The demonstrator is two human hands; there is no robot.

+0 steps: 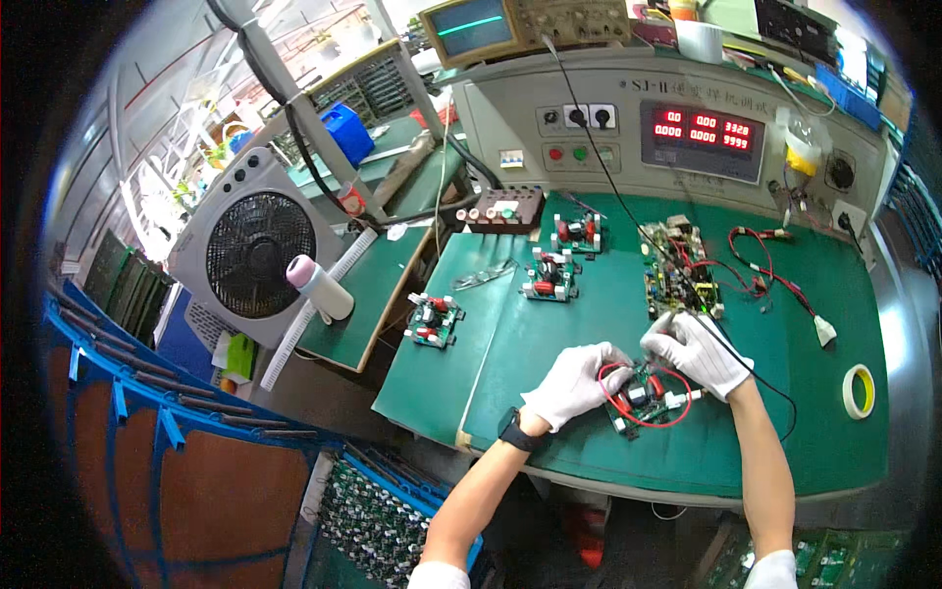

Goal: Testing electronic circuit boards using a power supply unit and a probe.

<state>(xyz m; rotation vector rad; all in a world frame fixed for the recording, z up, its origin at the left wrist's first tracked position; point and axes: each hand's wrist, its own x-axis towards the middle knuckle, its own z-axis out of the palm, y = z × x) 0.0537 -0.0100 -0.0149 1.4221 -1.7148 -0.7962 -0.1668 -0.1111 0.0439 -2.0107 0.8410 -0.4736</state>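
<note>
Both my hands wear white gloves. My left hand (577,385) is closed at the left edge of a small green circuit board (628,424), its fingertips pinched on a red wire (675,422) that loops over the board. Red and black parts and white connectors stand on this board. My right hand (702,355) is closed above the board's far right side, thumb and fingers together; what they hold is hidden. A black cable (628,182) from the oscilloscope runs down past the right hand and curves onto the mat.
Beyond my hands lies a larger populated circuit board (677,265) with red and black leads (790,280). Several small boards (433,320) stand to the left, near a clear bag (486,275). A tape roll (859,392) lies right. Behind are a test panel (589,88) and oscilloscope (476,29).
</note>
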